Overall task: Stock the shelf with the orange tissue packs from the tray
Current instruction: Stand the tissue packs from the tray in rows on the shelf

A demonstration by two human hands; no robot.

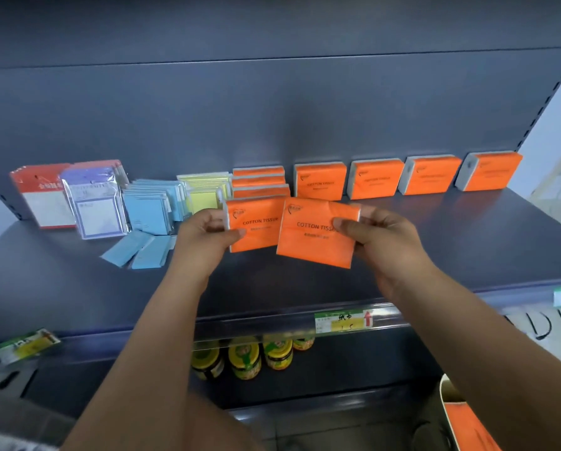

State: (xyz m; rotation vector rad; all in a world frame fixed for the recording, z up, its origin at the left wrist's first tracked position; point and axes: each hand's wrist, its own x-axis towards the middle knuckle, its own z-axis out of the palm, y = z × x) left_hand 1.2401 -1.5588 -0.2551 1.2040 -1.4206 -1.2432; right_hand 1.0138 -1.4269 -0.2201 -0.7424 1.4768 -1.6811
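Now: you hold two orange packs over the shelf (435, 242), one in each grip.
Left grip (207, 234): grasping the left pack (256, 229) by its left edge, with your thumb on the printed face and your fingers behind.
Right grip (380, 236): grasping the right pack (315, 239) by its right edge, thumb on the face. This pack overlaps the left pack's right edge, in front of it.
Beyond your left grip: a bunch (259, 182) of three orange packs set close together at the back panel.
Beyond your right grip and out to its right: a row (375, 179) of four orange packs standing along the back, each apart from the next.
Left of your left grip: yellow packets (204, 193), then blue packets (149, 213), purple packets (93, 203) and red packets (41, 196). Two loose blue ones lie flat near your left wrist.
Below your grips: a price label (344, 322) on the shelf edge, and jars (245, 359) on the level underneath.
Low, right of your right forearm: a corner of the tray (448, 390), with spare packs (468, 428) in it.
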